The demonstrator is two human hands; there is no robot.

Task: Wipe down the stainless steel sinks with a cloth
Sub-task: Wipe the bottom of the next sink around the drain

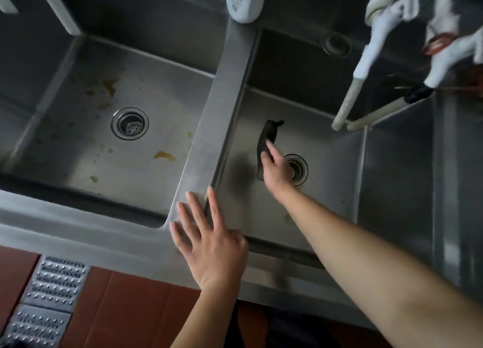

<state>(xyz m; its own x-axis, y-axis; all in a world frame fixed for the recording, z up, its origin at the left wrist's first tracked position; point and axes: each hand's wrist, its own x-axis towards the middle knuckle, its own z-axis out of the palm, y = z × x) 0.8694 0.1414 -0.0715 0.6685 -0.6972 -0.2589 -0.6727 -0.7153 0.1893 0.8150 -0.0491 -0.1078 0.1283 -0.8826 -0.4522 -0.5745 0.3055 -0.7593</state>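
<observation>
We are at two steel sinks set side by side. Our right hand point(275, 171) reaches down into the right sink point(337, 164), right of centre in the frame, and rests on a dark cloth point(266, 141) that lies on the sink floor just left of the drain point(298, 168). Whether the fingers have closed round the cloth or only lie on it we cannot tell; they are blurred and partly hidden. Our left hand point(209, 238) lies flat with fingers spread wide on the front rim point(91, 232), low in the middle of the frame, at the foot of the divider point(222, 107) between the basins, and holds nothing.

The left sink point(78, 91), in the left half of the frame, has yellowish stains point(164, 155) scattered on its floor around its own drain, so by our reckoning most of the wiping is yet to do.

To do this step well, we should gather the cloth into a firm pad under the palm, not drag it by one end. Long overlapping strokes toward the drain would suit, pressing into the corners. The two taps point(366, 68) hang over the upper right, so we should keep the forearm low and clear of them.
</observation>
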